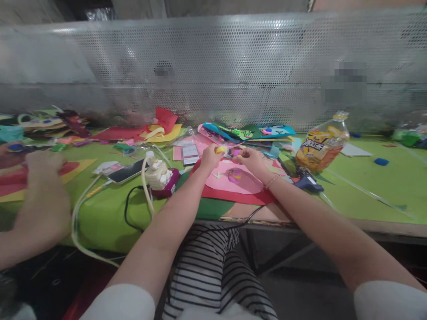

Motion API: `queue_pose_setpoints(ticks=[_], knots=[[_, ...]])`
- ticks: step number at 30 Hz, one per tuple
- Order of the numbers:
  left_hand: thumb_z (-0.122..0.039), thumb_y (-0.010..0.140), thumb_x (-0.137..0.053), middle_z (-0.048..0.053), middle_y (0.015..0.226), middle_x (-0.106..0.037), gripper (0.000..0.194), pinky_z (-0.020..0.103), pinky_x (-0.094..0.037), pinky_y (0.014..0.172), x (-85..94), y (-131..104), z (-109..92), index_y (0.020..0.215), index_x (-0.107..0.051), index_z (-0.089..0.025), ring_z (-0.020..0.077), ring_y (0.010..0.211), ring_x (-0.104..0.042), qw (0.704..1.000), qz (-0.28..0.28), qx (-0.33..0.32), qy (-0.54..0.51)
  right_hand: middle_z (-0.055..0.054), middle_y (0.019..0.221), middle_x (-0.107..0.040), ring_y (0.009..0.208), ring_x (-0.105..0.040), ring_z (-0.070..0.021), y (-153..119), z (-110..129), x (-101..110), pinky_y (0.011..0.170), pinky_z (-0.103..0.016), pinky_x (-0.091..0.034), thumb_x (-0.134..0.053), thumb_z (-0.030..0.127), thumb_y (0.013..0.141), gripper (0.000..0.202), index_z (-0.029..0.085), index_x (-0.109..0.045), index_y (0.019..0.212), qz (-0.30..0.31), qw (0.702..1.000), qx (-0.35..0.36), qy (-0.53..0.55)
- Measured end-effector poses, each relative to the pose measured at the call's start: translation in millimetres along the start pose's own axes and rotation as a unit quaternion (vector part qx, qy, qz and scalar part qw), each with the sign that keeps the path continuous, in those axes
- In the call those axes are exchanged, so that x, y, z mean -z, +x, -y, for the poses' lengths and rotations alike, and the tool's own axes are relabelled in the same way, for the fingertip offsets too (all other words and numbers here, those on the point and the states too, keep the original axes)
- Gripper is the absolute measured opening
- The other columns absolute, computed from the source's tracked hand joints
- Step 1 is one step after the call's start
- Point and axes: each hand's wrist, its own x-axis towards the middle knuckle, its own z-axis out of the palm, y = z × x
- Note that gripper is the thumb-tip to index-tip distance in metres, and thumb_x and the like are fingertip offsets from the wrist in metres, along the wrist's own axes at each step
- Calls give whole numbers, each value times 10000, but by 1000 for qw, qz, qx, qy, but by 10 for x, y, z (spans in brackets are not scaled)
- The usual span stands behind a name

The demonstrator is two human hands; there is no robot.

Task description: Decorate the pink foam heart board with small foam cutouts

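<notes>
My left hand [211, 158] is closed round a yellow lump [220, 150] that looks like soft modelling clay. Close beside it, the fingers of my right hand [251, 159] are pinched together at a small yellow bit, with a purple-pink piece [237, 152] just behind. Both hands are over a pink paper shape [227, 184], which lies on a larger red sheet [240, 196]. A purple and yellow swirl [235, 176] and a small pale green V-shaped piece [218, 175] rest on the pink paper.
To the right stand a bottle of orange liquid [322, 144] and a dark blue glue gun [307, 181]. A power strip with plugs [163, 180], cables and a phone [130, 172] lie left. Decorated craft sheets [247, 132] sit behind. Another person's arm [43, 200] reaches in at far left.
</notes>
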Motion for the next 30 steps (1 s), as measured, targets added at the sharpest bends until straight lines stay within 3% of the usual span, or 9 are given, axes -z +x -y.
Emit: queue_pose_setpoints(ticks=[7, 12, 15, 19, 23, 30], knots=[[-336, 730, -586, 42, 849, -652, 215, 253, -429, 696, -23, 7, 25, 873, -590, -177, 162, 788, -592, 1000, -2, -2, 16, 65, 562, -398, 536, -345, -81, 0, 6, 1, 509, -234, -275, -680, 298, 610, 298, 200, -398, 596, -10, 999, 29, -25], [-355, 732, -580, 47, 824, -650, 219, 256, -420, 681, -38, 8, 46, 851, -595, -172, 166, 767, -591, 1000, -11, -1, 30, 37, 603, -490, 555, -410, -95, -14, 5, -15, 529, -244, -327, -617, 303, 663, 157, 176, -540, 715, 19, 999, 24, 31], [-353, 735, -579, 49, 846, -655, 224, 256, -422, 698, -35, 10, 48, 868, -596, -174, 166, 783, -596, 1000, -7, 3, 25, 18, 618, -541, 569, -446, -105, -30, 35, -11, 537, -251, -353, -614, 294, 659, 182, 159, -606, 780, 33, 999, 11, 22], [-359, 734, -588, 54, 875, -660, 235, 257, -423, 717, -30, 7, 43, 881, -597, -176, 170, 812, -600, 1000, -5, 1, 19, 14, 587, -558, 552, -476, -107, -37, 70, -2, 530, -251, -391, -642, 327, 652, 174, 173, -571, 692, 14, 999, -4, 41], [-356, 737, -598, 60, 883, -659, 237, 261, -423, 731, -33, -5, 25, 888, -596, -173, 174, 831, -601, 1000, -4, 9, 27, 21, 521, -540, 538, -520, -114, -28, 78, -9, 549, -262, -462, -679, 393, 651, 295, 191, -476, 580, 8, 997, -19, 71], [-346, 733, -603, 63, 872, -659, 211, 267, -419, 708, -46, -10, 16, 864, -590, -182, 183, 821, -597, 999, 0, 18, 35, -20, 669, -637, 634, -601, -135, -1, 30, -30, 643, -294, -519, -671, 387, 676, 249, 167, -614, 775, 39, 983, -48, 172]])
